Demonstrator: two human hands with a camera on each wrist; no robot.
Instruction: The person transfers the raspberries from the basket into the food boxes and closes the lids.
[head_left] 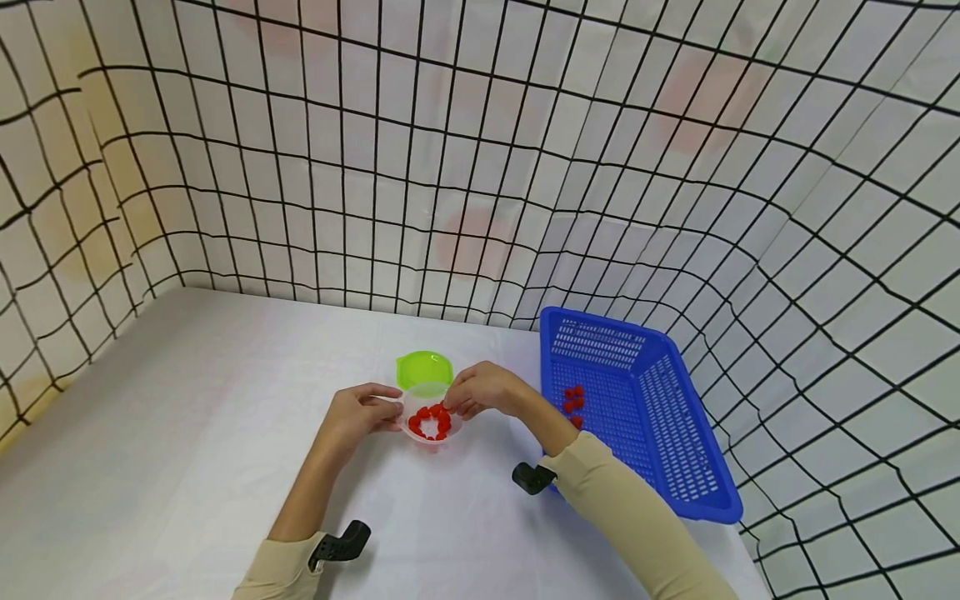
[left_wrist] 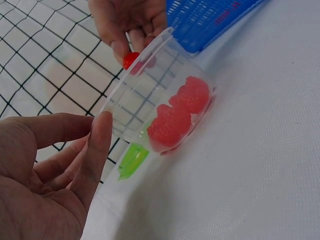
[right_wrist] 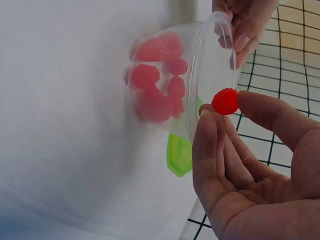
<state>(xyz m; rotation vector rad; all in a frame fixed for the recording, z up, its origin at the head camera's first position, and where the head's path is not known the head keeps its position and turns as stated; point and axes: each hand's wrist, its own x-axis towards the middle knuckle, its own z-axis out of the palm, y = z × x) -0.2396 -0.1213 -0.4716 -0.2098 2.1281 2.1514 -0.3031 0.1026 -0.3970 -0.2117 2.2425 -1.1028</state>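
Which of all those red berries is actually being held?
The berry pinched by the right hand, near the bowl's rim; the other berries lie in the bowl or the basket.

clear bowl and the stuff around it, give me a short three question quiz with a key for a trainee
1. What does the right hand pinch?
2. True or false: the green lid lies inside the blue basket.
3. The left hand holds:
A) the blue basket
B) the rim of the clear bowl
C) the green lid

Key:
1. A red berry.
2. False; the green lid is on the white tabletop, outside the basket.
3. B.
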